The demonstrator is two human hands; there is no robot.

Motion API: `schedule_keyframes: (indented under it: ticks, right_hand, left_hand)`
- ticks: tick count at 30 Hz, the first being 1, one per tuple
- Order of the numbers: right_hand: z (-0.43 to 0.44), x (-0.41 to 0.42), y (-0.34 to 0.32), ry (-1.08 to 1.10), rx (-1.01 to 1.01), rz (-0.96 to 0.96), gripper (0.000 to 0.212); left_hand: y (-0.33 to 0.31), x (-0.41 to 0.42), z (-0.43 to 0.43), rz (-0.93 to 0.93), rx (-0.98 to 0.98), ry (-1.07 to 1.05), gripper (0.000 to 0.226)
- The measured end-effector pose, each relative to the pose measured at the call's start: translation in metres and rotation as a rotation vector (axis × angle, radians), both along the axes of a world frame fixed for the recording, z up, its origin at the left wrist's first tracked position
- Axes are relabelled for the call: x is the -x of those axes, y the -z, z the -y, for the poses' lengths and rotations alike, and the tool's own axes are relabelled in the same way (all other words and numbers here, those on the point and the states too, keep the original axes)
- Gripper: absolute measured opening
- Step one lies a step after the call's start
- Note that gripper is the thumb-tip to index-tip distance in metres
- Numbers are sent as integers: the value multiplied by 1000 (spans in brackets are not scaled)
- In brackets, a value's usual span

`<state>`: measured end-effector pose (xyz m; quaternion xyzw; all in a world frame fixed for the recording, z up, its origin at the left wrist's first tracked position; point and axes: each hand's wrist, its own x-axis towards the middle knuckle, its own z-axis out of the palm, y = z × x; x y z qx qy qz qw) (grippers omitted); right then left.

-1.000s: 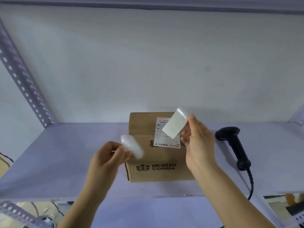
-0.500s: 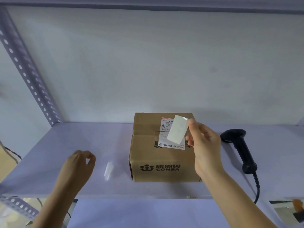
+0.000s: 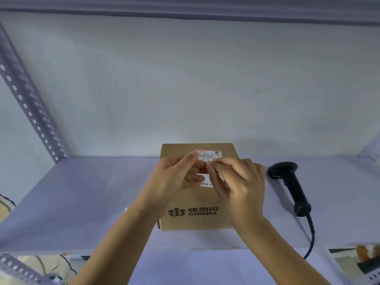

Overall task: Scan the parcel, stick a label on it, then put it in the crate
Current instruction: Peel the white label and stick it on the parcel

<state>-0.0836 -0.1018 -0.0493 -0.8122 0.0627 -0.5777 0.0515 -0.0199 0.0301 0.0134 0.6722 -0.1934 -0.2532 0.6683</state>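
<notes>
A brown cardboard parcel (image 3: 197, 220) printed "CONBA" stands on the shelf (image 3: 82, 202) against the back wall. An older printed shipping label (image 3: 208, 154) is stuck across its top and front. My left hand (image 3: 174, 182) and my right hand (image 3: 240, 186) meet above the parcel's top front edge, fingertips pinched together on the small blank white label. That label is almost wholly hidden by my fingers, and whether it touches the parcel I cannot tell. No crate is in view.
A black corded barcode scanner (image 3: 292, 186) lies on the shelf right of the parcel, its cable (image 3: 311, 239) running over the front edge. A perforated metal upright (image 3: 30, 108) stands at the left. A white scrap (image 3: 125, 209) peeks out beside my left forearm.
My left hand dropped the peeled backing on the shelf, then came back to the parcel. My right hand brought the white label down, and both hands now pinch it over the parcel's top.
</notes>
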Motion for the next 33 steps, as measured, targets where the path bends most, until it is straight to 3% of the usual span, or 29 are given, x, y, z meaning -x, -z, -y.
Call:
schedule_keyframes:
  ticks: [4, 9, 10, 13, 16, 18, 21, 24, 29, 33]
  right_hand:
    - [1, 0, 1, 13, 87, -35, 16]
    - [2, -3, 3, -108, 90, -290, 30]
    - [3, -2, 0, -181, -34, -286, 30]
    - [13, -2, -11, -291, -653, -215, 24]
    - [24, -10, -22, -429, -1288, -418, 22]
    - [28, -16, -24, -525, -1508, -490, 23]
    - [33, -23, -27, -500, -1481, -509, 19]
    - [44, -41, -39, -401, -1330, -551, 22]
    - [71, -88, -39, -107, -965, -840, 27]
    - [78, -103, -29, 116, -628, -984, 33]
  left_hand:
    - [10, -5, 4, -78, 84, 18, 33]
    - [20, -19, 6, -115, 104, -66, 16]
    - [23, -23, 6, -122, 103, -95, 14]
    - [30, -33, 5, -130, 128, -125, 12]
    - [31, -39, 6, -113, 179, -109, 13]
    - [31, -42, 9, -113, 206, -108, 13]
    - [32, -50, 13, -79, 182, -133, 15]
    - [30, -69, 27, 253, -128, -270, 17]
    - [37, -110, 57, 550, -522, -321, 19]
    - [47, -120, 70, 631, -619, -303, 20]
